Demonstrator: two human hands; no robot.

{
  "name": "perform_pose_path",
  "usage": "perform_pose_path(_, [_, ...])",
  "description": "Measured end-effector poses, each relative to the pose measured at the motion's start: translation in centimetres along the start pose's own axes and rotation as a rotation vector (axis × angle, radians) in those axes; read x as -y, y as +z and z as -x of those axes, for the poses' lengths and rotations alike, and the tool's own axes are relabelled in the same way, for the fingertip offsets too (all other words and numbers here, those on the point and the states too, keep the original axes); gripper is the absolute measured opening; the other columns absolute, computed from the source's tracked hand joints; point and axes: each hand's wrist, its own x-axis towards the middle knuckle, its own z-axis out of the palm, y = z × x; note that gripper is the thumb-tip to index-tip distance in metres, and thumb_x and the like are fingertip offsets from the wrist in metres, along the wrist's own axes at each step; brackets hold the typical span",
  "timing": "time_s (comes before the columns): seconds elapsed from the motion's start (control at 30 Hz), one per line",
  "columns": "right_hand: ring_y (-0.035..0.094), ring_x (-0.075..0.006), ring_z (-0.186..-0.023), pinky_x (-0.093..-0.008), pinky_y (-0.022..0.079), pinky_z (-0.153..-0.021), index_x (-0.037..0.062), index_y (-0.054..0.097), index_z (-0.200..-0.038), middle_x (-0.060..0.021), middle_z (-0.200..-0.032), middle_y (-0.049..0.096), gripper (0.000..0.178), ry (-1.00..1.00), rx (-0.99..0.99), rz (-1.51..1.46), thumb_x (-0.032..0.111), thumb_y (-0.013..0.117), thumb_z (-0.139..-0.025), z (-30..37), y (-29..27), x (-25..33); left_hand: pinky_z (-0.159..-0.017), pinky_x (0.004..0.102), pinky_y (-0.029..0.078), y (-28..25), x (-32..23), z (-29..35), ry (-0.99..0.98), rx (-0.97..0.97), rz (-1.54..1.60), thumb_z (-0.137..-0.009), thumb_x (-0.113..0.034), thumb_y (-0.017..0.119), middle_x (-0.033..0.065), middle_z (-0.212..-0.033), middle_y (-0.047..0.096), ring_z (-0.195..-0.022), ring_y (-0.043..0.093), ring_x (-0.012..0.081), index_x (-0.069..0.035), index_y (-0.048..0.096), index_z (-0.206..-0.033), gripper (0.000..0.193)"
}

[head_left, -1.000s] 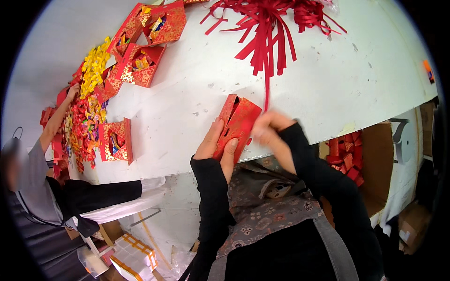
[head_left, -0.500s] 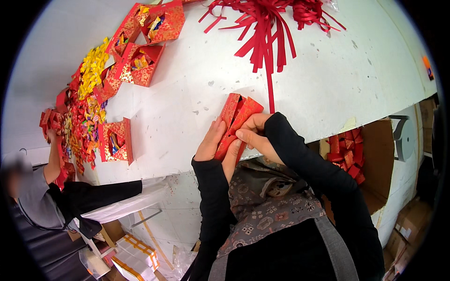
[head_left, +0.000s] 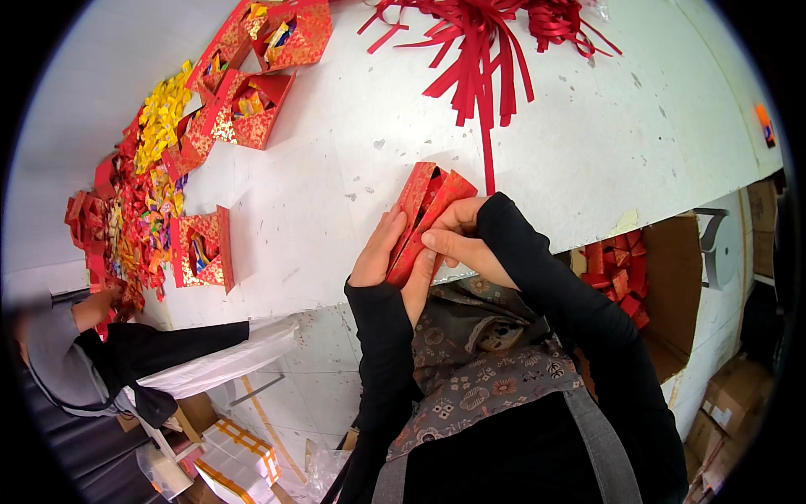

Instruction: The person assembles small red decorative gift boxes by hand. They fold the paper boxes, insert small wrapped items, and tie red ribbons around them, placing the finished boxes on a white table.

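A small red paper gift box [head_left: 412, 200] with gold print is tilted between my hands near the table's front edge. Its top edges stand a little apart, leaving a dark slit. My left hand [head_left: 379, 258] wraps its lower left side, closed on it, with the thumb at the near end. From the right, my right hand [head_left: 463, 238] pinches the box's right panel between thumb and fingers. Just beyond the right hand, one strand of a bundle of dark red ribbons [head_left: 472, 71] trails down the white table.
Open red boxes with sweets [head_left: 201, 249] stand at left, beside heaps of wrapped sweets [head_left: 164, 118]. At the far left a person [head_left: 54, 349] reaches toward the heap. A cardboard carton [head_left: 678, 281] holding several red boxes [head_left: 620, 273] sits right of the table edge.
My hands keep their hold on the red box, which has shifted very slightly. The other person's arm at the left has moved lower, toward the near side of the heap.
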Motion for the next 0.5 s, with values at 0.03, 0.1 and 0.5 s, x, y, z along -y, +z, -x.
perform_pose_path(0.03, [0.053, -0.0057, -0.055, -0.0218, 0.043, -0.052, -0.0017, 0.06, -0.077, -0.0039, -0.06, 0.059, 0.017, 0.003, 0.0, 0.01, 0.013, 0.063, -0.083, 0.0, 0.0, 0.0, -0.094, 0.0362, 0.041, 0.0, -0.1, 0.0, -0.024, -0.001, 0.027, -0.073, -0.003, 0.07, 0.0211, -0.12, 0.053, -0.114, 0.05, 0.0313, -0.002, 0.053, -0.117, 0.048])
perform_pose_path(0.1, [0.054, -0.0061, -0.055, -0.022, 0.043, -0.052, -0.002, 0.061, -0.078, -0.0045, -0.061, 0.059, 0.017, 0.008, 0.002, 0.031, 0.014, 0.063, -0.084, -0.1, 0.1, 0.1, -0.095, 0.0364, 0.039, -0.3, -0.6, 0.0, -0.025, 0.023, 0.0, -0.077, -0.007, 0.065, 0.0209, -0.121, 0.052, -0.115, 0.05, 0.0301, 0.0, 0.053, -0.116, 0.041])
perform_pose_path(0.5, [0.054, -0.0061, -0.057, -0.0212, 0.044, -0.051, -0.0012, 0.059, -0.08, -0.0047, -0.064, 0.059, 0.019, 0.022, 0.048, 0.12, 0.017, 0.063, -0.084, -0.9, -0.5, 0.6, -0.069, 0.0224, 0.045, -1.8, -4.4, -1.8, -0.203, 0.074, -0.045, -0.086, -0.019, 0.06, 0.0059, -0.08, 0.064, -0.07, 0.056, 0.0078, 0.002, 0.059, -0.091, 0.022])
